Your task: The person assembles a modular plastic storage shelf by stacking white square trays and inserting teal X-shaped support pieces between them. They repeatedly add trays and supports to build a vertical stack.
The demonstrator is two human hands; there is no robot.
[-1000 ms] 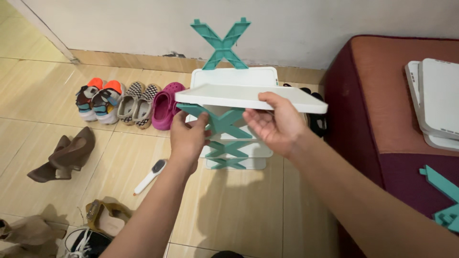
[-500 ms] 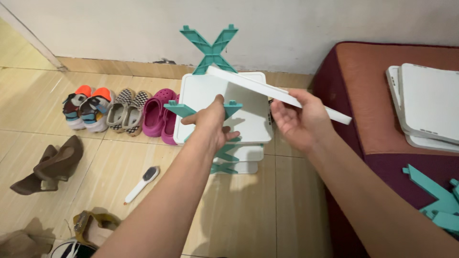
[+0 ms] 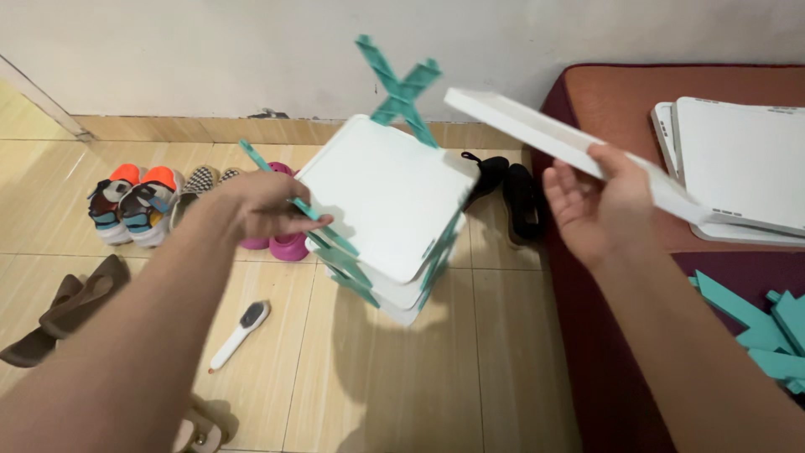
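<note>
A small rack of white shelves (image 3: 381,197) joined by teal X-shaped side pieces stands on the tiled floor, turned at an angle. My left hand (image 3: 260,205) grips the near teal X-piece (image 3: 293,205) on the rack's left side. One teal X-piece (image 3: 402,88) sticks up at the rack's far side. My right hand (image 3: 595,201) holds a loose white shelf panel (image 3: 553,143) tilted in the air, right of and above the rack.
Shoes line the wall: orange sneakers (image 3: 126,197), checked slip-ons (image 3: 197,180), pink clogs (image 3: 281,243), black shoes (image 3: 507,189). A white brush (image 3: 239,335) and brown heels (image 3: 63,306) lie on the floor. The maroon seat (image 3: 612,92) carries white panels (image 3: 738,164) and teal pieces (image 3: 755,323).
The right hand has lifted the white panel off the rack's top and swung it right. The left hand moved left along the near X-piece, and the rack now sits turned.
</note>
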